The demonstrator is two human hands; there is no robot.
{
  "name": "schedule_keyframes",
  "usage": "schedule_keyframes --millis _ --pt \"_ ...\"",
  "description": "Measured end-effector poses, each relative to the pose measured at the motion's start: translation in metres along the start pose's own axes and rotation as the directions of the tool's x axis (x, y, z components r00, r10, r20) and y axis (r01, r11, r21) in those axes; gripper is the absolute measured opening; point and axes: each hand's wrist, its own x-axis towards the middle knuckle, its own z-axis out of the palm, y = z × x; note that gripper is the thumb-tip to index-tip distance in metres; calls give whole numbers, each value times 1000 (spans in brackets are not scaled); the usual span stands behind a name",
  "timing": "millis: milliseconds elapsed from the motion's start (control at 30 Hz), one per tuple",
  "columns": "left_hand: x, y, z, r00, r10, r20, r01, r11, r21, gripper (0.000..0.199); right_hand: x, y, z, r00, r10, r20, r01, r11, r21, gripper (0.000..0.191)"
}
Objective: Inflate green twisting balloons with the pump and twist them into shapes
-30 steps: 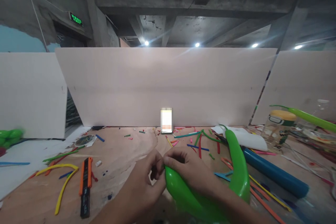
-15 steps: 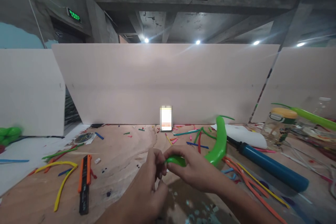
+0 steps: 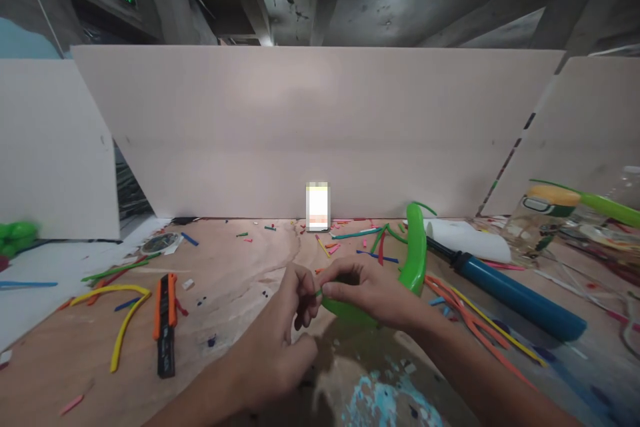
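A long green balloon (image 3: 415, 250) curves from its upright thin-tipped end down behind my right hand (image 3: 363, 287) to its knotted or pinched end between both hands. My right hand is closed, thumb and forefinger pinching that end. Right beside it, my left hand (image 3: 290, 323) is closed too, its fingertips pinched on the same end of the balloon. The fingertips of the two hands nearly touch. The balloon's middle part shows below my right hand.
A blue hand pump (image 3: 520, 297), a white roll (image 3: 470, 241) and a yellow-lidded jar (image 3: 543, 220) are at right. An orange and black cutter (image 3: 166, 327) and a yellow uninflated balloon (image 3: 123, 340) lie left. A lit phone (image 3: 318, 207) stands against the white board (image 3: 300, 120).
The view has tilted down, so the board and table things sit higher in the frame. The balloon's lower part has swung below my right hand. Both hands keep their pinch.
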Motion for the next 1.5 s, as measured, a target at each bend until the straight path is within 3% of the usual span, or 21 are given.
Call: schedule_keyframes --millis 100,200,367,500,633,733,833,1200,1500 --pt "1 -3 -1 999 -17 36 20 996 -89 37 -3 -4 5 995 -52 -88 32 976 -217 13" --pt "2 -1 0 998 -27 63 38 981 -188 35 -6 -6 13 971 -127 -202 56 945 -323 13" --pt "5 0 5 994 -84 68 103 932 -348 30 -7 -3 23 932 -209 -297 105 938 -331 15" --pt "13 -11 6 982 -189 -14 144 790 -596 28 -8 -1 30 923 -234 -306 122 931 -345 16" --pt "21 -24 -2 925 -378 -23 325 824 -463 31 -8 8 40 921 -292 -259 164 892 -422 16" --pt "22 -30 -7 908 -419 -11 394 861 -320 22 -7 18 45 919 -329 -215 191 852 -486 18" --pt "22 -32 -8 885 -465 -37 435 851 -294 15 -5 25 45 930 -324 -175 179 813 -554 17" --pt "24 -27 -5 853 -503 -140 474 859 -194 12 -2 27 41 957 -271 -102 116 682 -722 12" --pt "21 -31 -6 884 -462 -80 433 870 -234 14 -6 21 35 977 -200 -77 99 738 -667 12"
